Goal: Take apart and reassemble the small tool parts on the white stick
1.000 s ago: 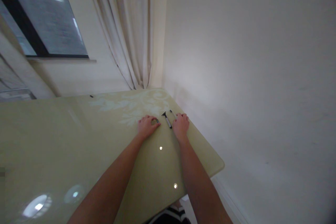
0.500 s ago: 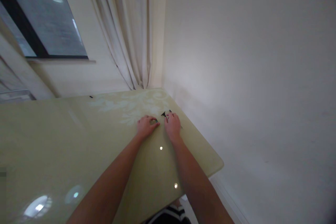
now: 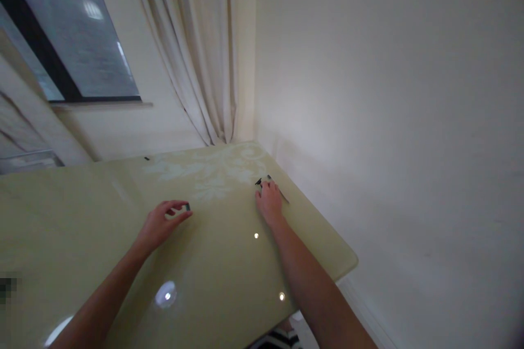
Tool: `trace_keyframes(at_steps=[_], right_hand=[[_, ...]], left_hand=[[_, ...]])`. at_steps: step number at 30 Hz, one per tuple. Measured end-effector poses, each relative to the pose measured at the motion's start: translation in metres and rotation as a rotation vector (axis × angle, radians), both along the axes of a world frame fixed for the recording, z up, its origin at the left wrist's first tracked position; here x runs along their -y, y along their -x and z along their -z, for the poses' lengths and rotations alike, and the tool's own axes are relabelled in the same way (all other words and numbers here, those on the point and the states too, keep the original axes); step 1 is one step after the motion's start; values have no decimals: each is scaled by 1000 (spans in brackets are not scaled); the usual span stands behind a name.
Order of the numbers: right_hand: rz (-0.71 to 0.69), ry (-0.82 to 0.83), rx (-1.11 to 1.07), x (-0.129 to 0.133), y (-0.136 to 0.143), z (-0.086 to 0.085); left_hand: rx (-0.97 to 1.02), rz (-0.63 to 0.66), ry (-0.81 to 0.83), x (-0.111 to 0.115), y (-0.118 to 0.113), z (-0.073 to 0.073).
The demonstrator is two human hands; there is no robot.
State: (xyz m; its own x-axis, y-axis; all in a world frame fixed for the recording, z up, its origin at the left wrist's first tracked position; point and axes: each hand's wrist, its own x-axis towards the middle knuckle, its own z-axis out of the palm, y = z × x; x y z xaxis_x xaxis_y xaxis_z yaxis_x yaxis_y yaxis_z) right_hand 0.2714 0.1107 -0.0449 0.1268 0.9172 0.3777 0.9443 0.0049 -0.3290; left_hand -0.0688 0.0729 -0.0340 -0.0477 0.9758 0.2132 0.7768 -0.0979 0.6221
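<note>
My left hand (image 3: pixel 161 223) is raised over the table, pinching a small dark piece (image 3: pixel 188 207) between thumb and fingertips. My right hand (image 3: pixel 270 203) rests near the table's far right corner with its fingers curled over a slim tool with a black head (image 3: pixel 258 181). The head shows just left of the fingertips, and a thin pale end (image 3: pixel 284 196) sticks out on the right. The fingers hide the tool's middle. A small dark object (image 3: pixel 269 176) lies right beyond the right fingertips.
The glossy pale green table (image 3: pixel 221 262) meets a white wall (image 3: pixel 388 120) along its right side. A small black object (image 3: pixel 147 158) lies near the back edge. A curtain (image 3: pixel 200 49) and a window (image 3: pixel 102 38) are behind the table.
My left hand has moved left and nearer to me, away from the right hand, carrying the small dark piece. My right hand stays almost in place over the slim tool.
</note>
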Motion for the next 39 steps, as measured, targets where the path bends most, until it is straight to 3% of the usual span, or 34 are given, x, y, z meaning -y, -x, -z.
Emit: trace_keyframes(at_steps=[4, 7, 10, 13, 16, 21, 26, 30, 32, 35, 39], right_hand=[[34, 8, 18, -4, -4, 1], [12, 37, -22, -2, -10, -4], [-131, -3, -76, 9, -2, -12], [-320, -60, -118, 24, 32, -20], [-495, -23, -156, 32, 88, -24], [-509, 62, -249, 28, 177, -16], [-508, 100, -286, 28, 215, 3], [-617, 117, -273, 22, 188, -2], [-486, 107, -256, 13, 150, -12], [-170, 9, -151, -3, 71, -25], [63, -35, -105, -11, -30, -30]], left_hand=[[-150, -180, 63, 20, 40, 3], [-216, -222, 108, 25, 41, -1], [-203, -237, 131, 23, 36, -5], [-204, -231, 156, 22, 35, -4], [-212, -235, 163, 23, 38, 0], [-209, -230, 168, 24, 41, 1], [-209, -218, 177, 24, 43, -1], [-208, -251, 165, 25, 40, -2], [-212, -262, 108, 27, 32, -3], [-234, -208, 42, 32, 10, -8], [-366, -185, 117, 40, -27, -13]])
